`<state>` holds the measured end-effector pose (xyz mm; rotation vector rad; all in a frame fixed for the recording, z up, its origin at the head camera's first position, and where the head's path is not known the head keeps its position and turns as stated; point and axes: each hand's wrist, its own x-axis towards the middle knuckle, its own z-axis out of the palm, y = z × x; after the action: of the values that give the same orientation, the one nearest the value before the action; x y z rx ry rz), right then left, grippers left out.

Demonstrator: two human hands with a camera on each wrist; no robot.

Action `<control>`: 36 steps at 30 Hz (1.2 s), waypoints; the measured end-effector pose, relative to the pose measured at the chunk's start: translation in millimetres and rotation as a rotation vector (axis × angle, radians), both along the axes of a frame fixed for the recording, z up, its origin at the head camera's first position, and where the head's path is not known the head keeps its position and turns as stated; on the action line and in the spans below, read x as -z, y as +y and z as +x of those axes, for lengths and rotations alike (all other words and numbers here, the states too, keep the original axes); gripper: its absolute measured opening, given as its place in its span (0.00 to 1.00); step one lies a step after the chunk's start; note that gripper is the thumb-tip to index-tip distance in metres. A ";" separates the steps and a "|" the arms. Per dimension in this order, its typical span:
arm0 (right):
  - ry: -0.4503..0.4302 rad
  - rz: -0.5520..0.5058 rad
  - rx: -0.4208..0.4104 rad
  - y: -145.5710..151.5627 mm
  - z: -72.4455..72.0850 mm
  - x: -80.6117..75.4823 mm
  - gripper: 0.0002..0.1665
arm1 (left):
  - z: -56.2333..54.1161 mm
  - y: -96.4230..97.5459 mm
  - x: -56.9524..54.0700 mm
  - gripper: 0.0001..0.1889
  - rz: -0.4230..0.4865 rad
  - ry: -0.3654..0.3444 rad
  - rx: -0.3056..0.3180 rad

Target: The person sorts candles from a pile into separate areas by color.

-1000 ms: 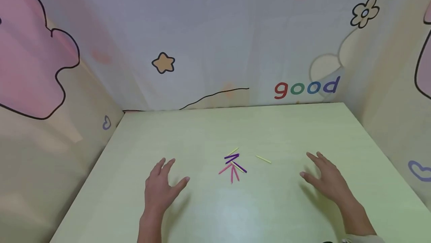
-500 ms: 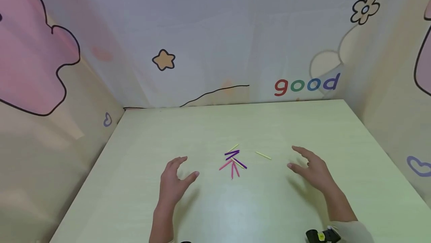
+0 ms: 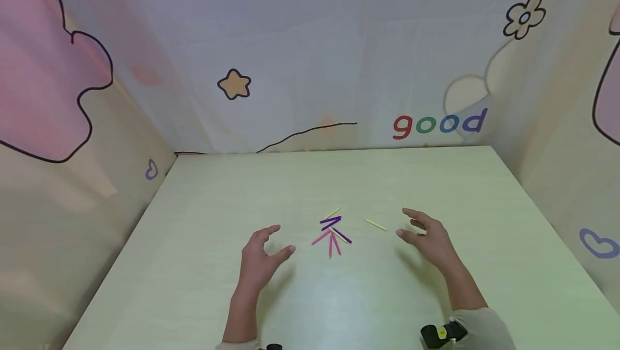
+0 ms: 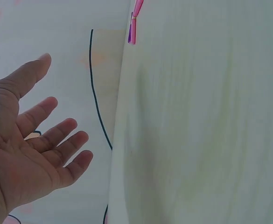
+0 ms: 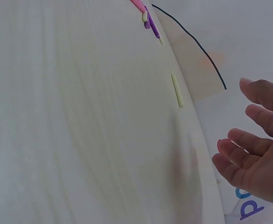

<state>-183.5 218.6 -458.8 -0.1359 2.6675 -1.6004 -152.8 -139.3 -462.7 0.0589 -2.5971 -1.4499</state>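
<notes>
Several thin coloured sticks lie in a loose cluster mid-table: purple sticks (image 3: 331, 224), pink sticks (image 3: 331, 245) fanning toward the near side, and yellow ones among them. A single yellow stick (image 3: 375, 225) rests apart, to the right of the cluster; the right wrist view shows this yellow stick (image 5: 177, 89) too. My left hand (image 3: 261, 261) hovers left of the cluster, thumb and fingers spread with nothing between them. On the other side, my right hand (image 3: 428, 239) is held above the table near the lone yellow stick, its fingers loosely bent and holding nothing.
The pale green table (image 3: 218, 188) meets a printed fabric backdrop (image 3: 300, 70) at its far edge, with more fabric at both sides. A black wrist camera (image 3: 443, 334) is strapped over the right sleeve (image 3: 481, 328).
Both hands have moved inward toward the sticks, the left hand rightward and the right hand leftward. Their fingers have bent a little more. The sticks lie as before.
</notes>
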 end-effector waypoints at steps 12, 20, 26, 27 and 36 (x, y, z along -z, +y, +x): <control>-0.055 -0.150 0.048 -16.5 -11.8 14.8 0.32 | -14.7 18.9 6.8 0.28 0.103 -0.075 0.050; -0.088 -0.195 0.036 -20.6 -19.9 23.4 0.32 | -21.7 30.5 14.3 0.28 0.151 -0.110 0.101; -0.096 -0.207 0.043 -24.6 -26.4 28.7 0.31 | -26.4 35.3 19.4 0.27 0.158 -0.121 0.115; -0.095 -0.206 0.042 -25.2 -27.6 29.5 0.31 | -27.5 36.0 20.1 0.27 0.163 -0.122 0.117; -0.086 -0.079 0.076 -23.1 -37.8 37.3 0.28 | -39.5 39.3 25.0 0.25 0.127 -0.134 0.156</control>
<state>-221.2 195.6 -496.1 0.0325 2.5758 -1.6934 -192.3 -100.0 -487.7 -0.0323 -2.6638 -1.7201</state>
